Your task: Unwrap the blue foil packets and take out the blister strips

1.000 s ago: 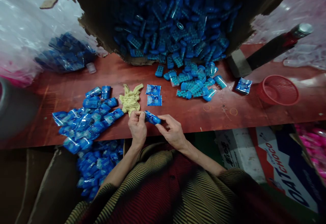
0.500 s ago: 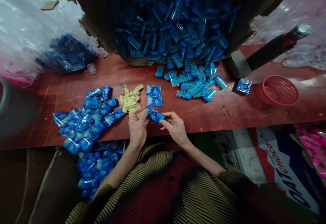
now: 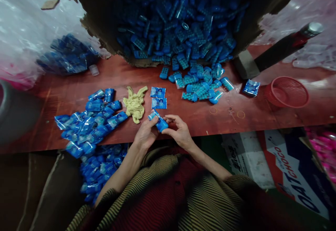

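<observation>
Both my hands hold one small bottle in a printed blue sleeve (image 3: 160,123), just above the table's front edge. My left hand (image 3: 146,133) is closed on its left side, with the thumb on the sleeve. At the rounded blue end, my right hand (image 3: 180,131) pinches it between thumb and fingers. Beyond the hands lie two flat printed blue sleeves (image 3: 159,103), one behind the other. A crumpled yellow cloth (image 3: 135,104) rests to their left. Left of the cloth is a heap of sleeved blue bottles (image 3: 90,124).
Unsleeved bottles with blue beads (image 3: 201,84) spill from a torn cardboard box (image 3: 102,31). At right are a hammer (image 3: 275,52), a stack of blue sleeves (image 3: 251,88) and a red plastic basket (image 3: 287,92). More sleeved bottles (image 3: 102,171) lie below the table edge. A grey bucket (image 3: 18,115) stands left.
The bottle has come slightly nearer my body and tilts more steeply. My left hand has turned, its thumb now on the sleeve and moved off the cloth's edge.
</observation>
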### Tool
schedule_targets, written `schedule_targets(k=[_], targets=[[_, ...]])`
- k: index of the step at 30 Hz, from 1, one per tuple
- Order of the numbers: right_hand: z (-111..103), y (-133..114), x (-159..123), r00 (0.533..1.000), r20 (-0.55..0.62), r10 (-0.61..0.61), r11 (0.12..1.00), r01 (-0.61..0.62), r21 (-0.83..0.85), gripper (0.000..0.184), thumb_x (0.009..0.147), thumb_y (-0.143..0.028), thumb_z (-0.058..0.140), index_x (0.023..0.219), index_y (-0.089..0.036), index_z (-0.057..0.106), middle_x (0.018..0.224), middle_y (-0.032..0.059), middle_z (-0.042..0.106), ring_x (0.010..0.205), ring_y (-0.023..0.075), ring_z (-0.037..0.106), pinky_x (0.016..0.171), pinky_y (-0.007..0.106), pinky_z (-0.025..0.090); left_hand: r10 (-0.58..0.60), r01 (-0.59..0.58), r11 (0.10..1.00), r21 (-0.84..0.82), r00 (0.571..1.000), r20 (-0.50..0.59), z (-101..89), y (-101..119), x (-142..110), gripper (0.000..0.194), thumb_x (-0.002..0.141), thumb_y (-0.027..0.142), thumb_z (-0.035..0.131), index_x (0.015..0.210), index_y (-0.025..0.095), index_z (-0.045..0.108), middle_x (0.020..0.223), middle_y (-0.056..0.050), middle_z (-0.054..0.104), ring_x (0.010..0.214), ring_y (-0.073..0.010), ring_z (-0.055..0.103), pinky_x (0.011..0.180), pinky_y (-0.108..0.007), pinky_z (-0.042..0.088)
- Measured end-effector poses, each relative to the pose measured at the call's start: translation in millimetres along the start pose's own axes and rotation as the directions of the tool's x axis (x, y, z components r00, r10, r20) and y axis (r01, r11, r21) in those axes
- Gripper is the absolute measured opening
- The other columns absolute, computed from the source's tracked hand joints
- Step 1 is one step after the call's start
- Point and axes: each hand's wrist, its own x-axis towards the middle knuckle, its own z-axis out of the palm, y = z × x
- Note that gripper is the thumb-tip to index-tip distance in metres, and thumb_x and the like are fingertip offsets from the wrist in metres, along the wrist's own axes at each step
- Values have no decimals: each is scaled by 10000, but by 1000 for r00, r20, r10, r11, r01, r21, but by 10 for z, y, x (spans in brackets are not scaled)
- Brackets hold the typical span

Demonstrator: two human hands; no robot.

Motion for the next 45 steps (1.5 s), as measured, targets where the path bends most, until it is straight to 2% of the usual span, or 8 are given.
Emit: schedule_targets(k=[6, 10, 17, 26, 31, 34, 40, 45], targets=[[-114, -90, 91, 997, 80, -7, 1000, 7, -7, 622, 638, -385, 783, 1202, -275, 544, 1038, 18, 555, 996, 179, 532, 959, 367, 429, -25, 23, 1000, 13, 981, 194, -80, 54, 4, 280, 684, 200, 743, 926, 121, 625, 841, -70, 693, 704, -153, 642, 590, -217, 505], [-158, -95, 135, 990, 140, -7, 998, -3, 66, 760, 588, -418, 808, 1273, -301, 501, 1141, 30, 526, 1093, 206, 512, 1006, 379, 394, -70, 69, 998, 11, 965, 252, -86, 53, 5, 262, 725, 163, 695, 972, 105, 626, 866, -99, 706, 733, -177, 657, 606, -232, 517], [-134, -23, 143, 946, 302, 116, 917, -219, 333, 740, 620, -321, 793, 1292, -321, 483, 1137, 10, 539, 938, 147, 569, 875, 309, 481, -111, 118, 993, -22, 973, 203, -17, -24, -23, 282, 758, 185, 670, 1020, 92, 627, 821, -99, 704, 755, -190, 669, 603, -224, 530], [-162, -20, 161, 920, 373, 120, 893, -265, 365, 648, 664, -214, 747, 1257, -328, 510, 1068, -3, 540, 864, 110, 554, 771, 263, 513, -77, 82, 996, -41, 991, 106, 32, -103, -82, 200, 788, 229, 650, 950, 111, 654, 785, -74, 701, 715, -152, 664, 607, -206, 536], [-245, 77, 212, 911, 391, 130, 854, -303, 422, 640, 653, -224, 765, 1241, -311, 526, 1085, -3, 554, 924, 115, 557, 819, 246, 492, -58, 52, 998, 33, 970, 235, 46, -41, -152, 353, 718, 198, 721, 1057, 136, 642, 962, -87, 703, 937, -208, 652, 814, -300, 535], [-240, 102, 213, 899, 411, 153, 840, -338, 425, 688, 609, -249, 801, 1240, -289, 529, 1058, 2, 576, 904, 120, 561, 793, 235, 487, -17, 8, 999, 44, 978, 209, 53, -70, -174, 371, 675, 206, 758, 1021, 126, 652, 963, -90, 703, 969, -224, 643, 864, -324, 515], [-237, 67, 161, 905, 393, 165, 861, -327, 390, 666, 616, -296, 800, 1231, -272, 544, 1015, 1, 575, 831, 103, 553, 744, 222, 487, 18, -21, 1000, 22, 989, 144, 63, -184, -196, 343, 646, 274, 784, 928, 116, 667, 877, -77, 711, 844, -198, 667, 728, -260, 533], [-300, 36, 191, 873, 459, 167, 858, -358, 368, 636, 658, -288, 766, 1249, -265, 532, 1063, 7, 582, 868, 109, 570, 772, 233, 490, -26, 19, 999, 40, 984, 176, 53, -147, -207, 285, 680, 235, 756, 919, 113, 662, 861, -79, 710, 824, -191, 664, 779, -309, 529]])
